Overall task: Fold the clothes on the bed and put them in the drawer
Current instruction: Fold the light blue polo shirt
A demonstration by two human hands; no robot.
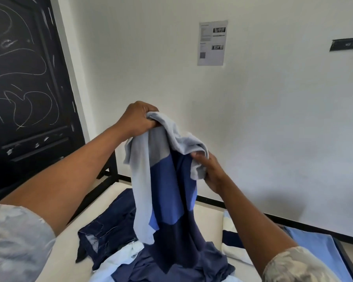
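Both fists are bunched in the colour-block shirt point(167, 180), left hand point(138, 119) high, right hand point(209, 171) lower, so it hangs lengthwise down onto the bed point(69, 241).

White wall point(253, 119) w/ printed sheet point(212, 43), black scribbled door point(25, 88) at left, black baseboard point(318, 232), dark strip point(347, 45) upper rt

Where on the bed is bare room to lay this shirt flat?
Bare mattress lies between the black bed frame and the jeans; a narrower strip runs between the held shirt and the pillow. The near middle is crowded with heaped clothes.
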